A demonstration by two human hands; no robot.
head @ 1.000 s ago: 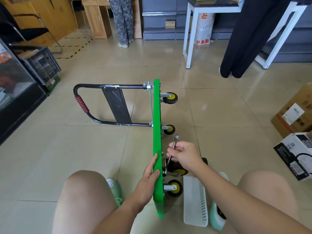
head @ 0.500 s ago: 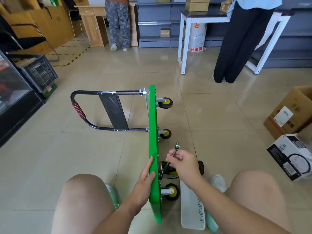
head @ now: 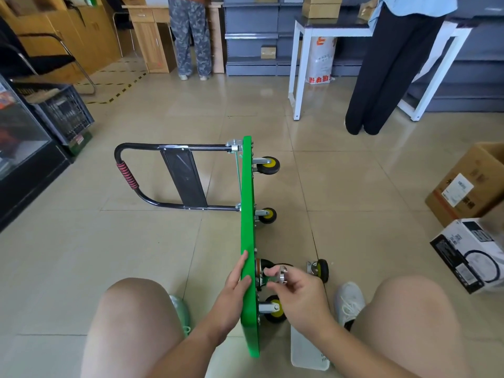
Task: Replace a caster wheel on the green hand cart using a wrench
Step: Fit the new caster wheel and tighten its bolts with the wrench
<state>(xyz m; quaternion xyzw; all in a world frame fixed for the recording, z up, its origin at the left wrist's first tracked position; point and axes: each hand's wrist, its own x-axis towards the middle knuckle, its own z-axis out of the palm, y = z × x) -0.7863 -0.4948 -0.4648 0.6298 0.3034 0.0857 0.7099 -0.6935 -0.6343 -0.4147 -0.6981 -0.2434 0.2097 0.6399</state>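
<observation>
One wrench stroke on the near caster, job still open

Head view: green cart [head: 248, 214] stands on its long edge on the floor [head: 136, 241], its handle [head: 180, 173] lying out to the left and its wheels facing right. The left hand [head: 233, 285] lies against the cart's top edge with straight fingers and steadies it without grasping. The right hand [head: 300, 293] is curled round the wrench [head: 282, 274], close against the cart's underside at the dark caster [head: 263, 266], second from the near end.

Change: half a second ago the wrench shaft slanted up out of the fist, head clear above the knuckles. Now the shaft is hidden and only a bright silver end shows between thumb and fingers, pointing toward the camera. So the wrist has rolled over and down, which reads as one turn on a mounting bolt. Left hand hasn't shifted along the edge. The camera has also tipped a bit.

A loose caster [head: 320, 268] lies on the floor just right of the right hand, apart from the cart. I can't tell whether it's the old or the new one, and I can't tell if the stroke tightens or loosens, as the bolt is hidden behind the fingers. My judgement is mid-task: one wheel is off and the bolts are still being worked. A white tray [head: 308, 350] sits on the floor below the right forearm, contents not visible.
</observation>
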